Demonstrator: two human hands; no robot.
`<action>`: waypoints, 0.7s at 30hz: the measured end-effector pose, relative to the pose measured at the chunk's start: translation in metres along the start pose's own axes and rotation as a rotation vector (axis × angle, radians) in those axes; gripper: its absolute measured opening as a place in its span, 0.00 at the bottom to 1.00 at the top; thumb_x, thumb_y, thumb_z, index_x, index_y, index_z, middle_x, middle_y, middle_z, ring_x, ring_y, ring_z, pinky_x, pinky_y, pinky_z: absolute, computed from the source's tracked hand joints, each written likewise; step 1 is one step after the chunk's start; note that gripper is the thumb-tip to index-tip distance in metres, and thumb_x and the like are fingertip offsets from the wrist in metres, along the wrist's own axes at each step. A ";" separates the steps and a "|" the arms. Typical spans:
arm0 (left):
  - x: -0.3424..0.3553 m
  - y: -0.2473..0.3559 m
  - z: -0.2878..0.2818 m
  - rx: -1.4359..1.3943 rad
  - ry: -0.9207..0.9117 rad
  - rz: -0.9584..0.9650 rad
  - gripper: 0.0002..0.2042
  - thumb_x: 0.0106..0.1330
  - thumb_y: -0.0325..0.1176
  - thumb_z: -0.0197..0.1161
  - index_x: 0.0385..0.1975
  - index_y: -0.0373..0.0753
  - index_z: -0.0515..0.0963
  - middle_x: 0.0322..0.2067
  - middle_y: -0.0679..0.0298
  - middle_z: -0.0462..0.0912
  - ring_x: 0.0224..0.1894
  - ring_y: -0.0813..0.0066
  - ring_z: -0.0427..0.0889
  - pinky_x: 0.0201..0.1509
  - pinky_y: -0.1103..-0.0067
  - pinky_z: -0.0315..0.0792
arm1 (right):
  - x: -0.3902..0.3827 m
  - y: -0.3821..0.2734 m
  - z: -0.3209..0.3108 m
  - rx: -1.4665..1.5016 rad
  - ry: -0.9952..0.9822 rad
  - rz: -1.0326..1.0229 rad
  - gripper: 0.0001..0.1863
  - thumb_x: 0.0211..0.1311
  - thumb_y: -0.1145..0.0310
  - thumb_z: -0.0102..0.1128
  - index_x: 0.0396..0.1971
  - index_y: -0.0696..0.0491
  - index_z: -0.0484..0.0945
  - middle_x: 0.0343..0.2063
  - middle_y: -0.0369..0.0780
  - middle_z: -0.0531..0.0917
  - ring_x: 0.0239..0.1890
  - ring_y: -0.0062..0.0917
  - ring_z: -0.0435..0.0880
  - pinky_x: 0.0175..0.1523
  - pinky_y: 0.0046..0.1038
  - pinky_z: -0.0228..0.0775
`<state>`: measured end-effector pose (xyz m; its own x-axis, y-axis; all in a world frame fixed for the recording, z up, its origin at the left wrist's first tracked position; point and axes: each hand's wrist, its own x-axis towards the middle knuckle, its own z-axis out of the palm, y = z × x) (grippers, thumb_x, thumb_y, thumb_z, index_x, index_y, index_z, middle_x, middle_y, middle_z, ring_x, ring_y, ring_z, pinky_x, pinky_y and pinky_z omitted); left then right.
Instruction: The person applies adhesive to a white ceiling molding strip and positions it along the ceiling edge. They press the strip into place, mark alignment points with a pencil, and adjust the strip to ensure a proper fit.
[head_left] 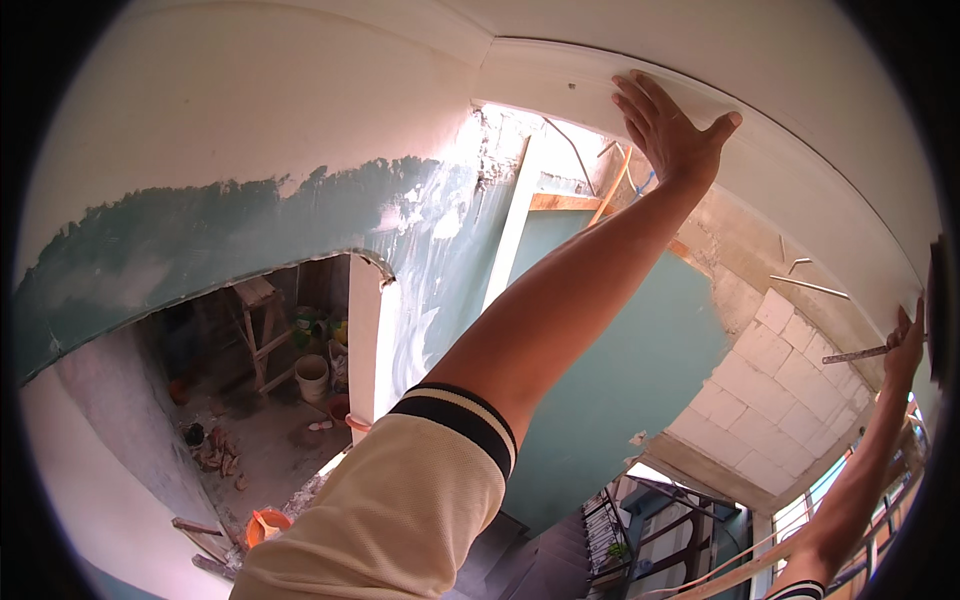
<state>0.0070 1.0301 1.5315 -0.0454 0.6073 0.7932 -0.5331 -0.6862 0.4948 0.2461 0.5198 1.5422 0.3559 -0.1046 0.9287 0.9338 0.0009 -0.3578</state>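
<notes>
Raised high, my left hand [670, 130] lies with spread fingers against a long white moulding [800, 180] running along the ceiling edge. Its palm is pressed to the moulding, and it holds nothing. At the far right my right hand [903, 350] is up near the moulding's other end, small and partly dark. A thin, rough metal rod [855, 355] sticks out leftward from that hand and seems gripped in it. Exactly how those fingers close is hard to see.
Below are a green-painted wall [620, 350], pale blocks [770, 380] and a bent metal rod [810, 286] jutting out. Lower left, an opening shows a wooden trestle [262, 335], a white bucket [312, 378] and rubble. An orange bucket [268, 525] stands nearer. Stairs [550, 560] descend below.
</notes>
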 end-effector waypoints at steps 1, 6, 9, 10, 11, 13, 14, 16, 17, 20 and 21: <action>-0.005 0.004 0.003 0.006 -0.001 0.004 0.70 0.52 0.59 0.78 0.77 0.28 0.29 0.78 0.39 0.27 0.81 0.42 0.25 0.83 0.56 0.32 | -0.003 -0.002 0.005 0.033 0.020 0.031 0.36 0.72 0.83 0.40 0.78 0.43 0.58 0.61 0.53 0.78 0.23 0.12 0.50 0.27 0.14 0.51; -0.040 0.026 0.034 -0.031 0.016 0.012 0.70 0.51 0.57 0.79 0.77 0.27 0.30 0.78 0.37 0.27 0.81 0.42 0.25 0.83 0.57 0.33 | 0.003 0.004 -0.005 -0.151 -0.053 -0.182 0.40 0.69 0.89 0.35 0.79 0.43 0.57 0.63 0.53 0.77 0.30 0.10 0.67 0.28 0.15 0.53; -0.066 0.044 0.059 -0.093 0.011 0.009 0.69 0.51 0.52 0.81 0.76 0.27 0.30 0.78 0.39 0.27 0.81 0.46 0.25 0.84 0.59 0.35 | -0.002 -0.001 0.001 -0.249 -0.019 -0.179 0.41 0.68 0.91 0.32 0.79 0.43 0.56 0.65 0.52 0.75 0.39 0.13 0.75 0.29 0.15 0.55; -0.075 0.052 0.068 -0.123 0.006 0.005 0.68 0.51 0.51 0.81 0.76 0.27 0.30 0.78 0.39 0.26 0.81 0.46 0.25 0.84 0.59 0.35 | -0.001 -0.003 0.001 -0.219 -0.001 -0.134 0.40 0.69 0.90 0.34 0.79 0.43 0.56 0.65 0.52 0.75 0.36 0.12 0.73 0.29 0.15 0.55; -0.081 0.059 0.076 -0.137 0.006 -0.007 0.68 0.51 0.49 0.82 0.76 0.27 0.31 0.78 0.39 0.26 0.81 0.47 0.26 0.84 0.60 0.36 | -0.002 -0.006 0.004 -0.185 0.017 -0.090 0.39 0.71 0.88 0.35 0.79 0.42 0.57 0.66 0.51 0.74 0.34 0.11 0.71 0.29 0.15 0.55; -0.083 0.071 0.086 -0.155 0.016 -0.009 0.69 0.51 0.49 0.82 0.76 0.27 0.30 0.78 0.39 0.26 0.81 0.46 0.25 0.84 0.59 0.36 | 0.000 -0.017 0.009 -0.071 0.039 0.004 0.36 0.74 0.86 0.36 0.78 0.42 0.58 0.66 0.50 0.74 0.30 0.10 0.66 0.29 0.14 0.55; -0.086 0.073 0.090 -0.157 0.019 -0.012 0.69 0.50 0.49 0.83 0.76 0.27 0.30 0.78 0.39 0.26 0.81 0.46 0.25 0.84 0.59 0.35 | -0.004 -0.023 0.016 -0.011 0.062 0.055 0.33 0.75 0.81 0.39 0.77 0.42 0.60 0.65 0.49 0.75 0.28 0.10 0.64 0.28 0.14 0.55; -0.086 0.073 0.101 -0.120 0.053 -0.012 0.69 0.50 0.48 0.83 0.76 0.27 0.30 0.78 0.40 0.26 0.81 0.46 0.25 0.84 0.58 0.34 | -0.017 -0.040 0.041 0.100 0.133 0.153 0.28 0.76 0.68 0.45 0.75 0.43 0.65 0.64 0.49 0.76 0.24 0.09 0.59 0.27 0.14 0.53; -0.085 0.072 0.104 -0.098 0.070 -0.010 0.69 0.50 0.47 0.83 0.77 0.28 0.29 0.78 0.41 0.26 0.81 0.46 0.25 0.84 0.58 0.34 | -0.026 -0.051 0.056 0.148 0.179 0.201 0.27 0.77 0.60 0.50 0.73 0.43 0.68 0.63 0.48 0.77 0.22 0.09 0.56 0.26 0.15 0.52; -0.088 0.083 0.107 -0.111 0.062 -0.046 0.69 0.50 0.46 0.83 0.77 0.29 0.29 0.79 0.43 0.26 0.81 0.46 0.24 0.84 0.56 0.33 | -0.025 -0.058 0.046 0.233 0.231 0.261 0.32 0.72 0.45 0.59 0.69 0.46 0.73 0.61 0.47 0.79 0.20 0.09 0.54 0.24 0.15 0.50; -0.088 0.084 0.106 -0.114 0.066 -0.048 0.69 0.50 0.46 0.83 0.77 0.29 0.29 0.79 0.43 0.26 0.81 0.46 0.24 0.84 0.56 0.33 | -0.022 -0.058 0.042 0.262 0.231 0.271 0.34 0.69 0.42 0.62 0.68 0.47 0.74 0.60 0.47 0.79 0.20 0.09 0.53 0.24 0.15 0.50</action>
<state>0.0561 0.8765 1.5411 -0.0711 0.6662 0.7424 -0.6287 -0.6077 0.4852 0.1860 0.5638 1.5463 0.5995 -0.2851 0.7479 0.7962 0.3077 -0.5209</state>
